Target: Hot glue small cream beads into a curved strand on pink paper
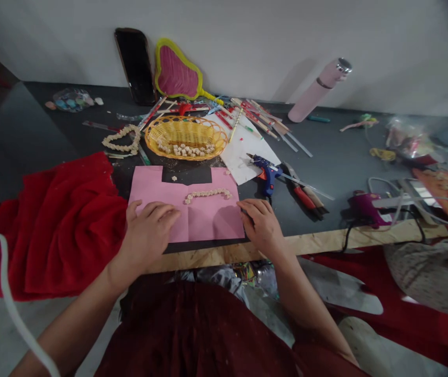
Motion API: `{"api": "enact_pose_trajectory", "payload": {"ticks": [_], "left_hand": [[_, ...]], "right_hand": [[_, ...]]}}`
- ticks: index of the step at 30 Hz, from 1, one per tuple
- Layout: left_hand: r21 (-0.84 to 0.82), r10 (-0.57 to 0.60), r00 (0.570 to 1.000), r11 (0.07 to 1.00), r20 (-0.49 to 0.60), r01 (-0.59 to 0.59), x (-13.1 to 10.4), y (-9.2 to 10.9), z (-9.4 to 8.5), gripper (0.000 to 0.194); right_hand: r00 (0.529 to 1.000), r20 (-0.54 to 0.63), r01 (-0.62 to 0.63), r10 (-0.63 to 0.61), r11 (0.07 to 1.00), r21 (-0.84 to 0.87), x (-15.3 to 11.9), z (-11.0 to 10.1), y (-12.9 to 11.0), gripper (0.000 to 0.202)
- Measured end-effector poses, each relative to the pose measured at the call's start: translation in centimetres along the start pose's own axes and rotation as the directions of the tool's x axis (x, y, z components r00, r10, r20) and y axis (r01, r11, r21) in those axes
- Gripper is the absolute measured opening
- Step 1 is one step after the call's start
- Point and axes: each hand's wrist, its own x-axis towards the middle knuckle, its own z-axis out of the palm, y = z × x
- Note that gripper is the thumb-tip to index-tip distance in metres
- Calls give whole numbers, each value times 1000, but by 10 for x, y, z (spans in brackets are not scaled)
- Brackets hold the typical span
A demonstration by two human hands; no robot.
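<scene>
A pink sheet with a notch in its top edge lies near the table's front edge. My left hand rests on its left part, fingers spread and holding nothing. At the right edge of the sheet is my right hand, fingers bent together; what they hold, if anything, is too small to name. A curved strip of small beige pieces lies on the sheet between my hands. Behind the sheet stands a yellow basket with more beige pieces in it. A beige heart-shaped ring lies left of the basket.
Red cloth is heaped at left. A blue glue gun and red-handled pliers lie at right. Along the wall are a phone, a pink-yellow fan, thin sticks and a pink bottle.
</scene>
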Motion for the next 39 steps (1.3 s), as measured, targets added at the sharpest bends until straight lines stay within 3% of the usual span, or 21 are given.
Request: {"api": "enact_pose_trajectory", "payload": {"ticks": [4, 8, 16, 22, 27, 33, 39], "left_hand": [[26, -17, 999, 1000, 47, 15, 21, -9, -2, 38], [113, 1, 999, 994, 46, -6, 41, -4, -3, 47], [179, 28, 999, 983, 17, -31, 45, 5, 0, 48], [113, -57, 998, 992, -17, 59, 41, -1, 2, 26], [96, -113, 993, 989, -25, 115, 43, 2, 12, 22], [59, -145, 989, 988, -23, 146, 49, 7, 16, 25], [57, -136, 990, 989, -32, 138, 50, 8, 20, 27]], "right_hand": [[1000, -22, 5, -5, 1000, 22, 3, 6, -5, 27], [999, -50, 7, -5, 999, 44, 3, 9, -9, 26], [999, -27, 33, -32, 998, 51, 7, 6, -9, 27], [964, 195, 179, -179, 984, 18, 69, -3, -25, 30], [912, 328, 248, -245, 968, 35, 110, 17, -35, 26], [872, 430, 251, -233, 968, 16, 120, 32, -36, 25], [887, 410, 232, -214, 973, 5, 119, 39, -33, 23]]}}
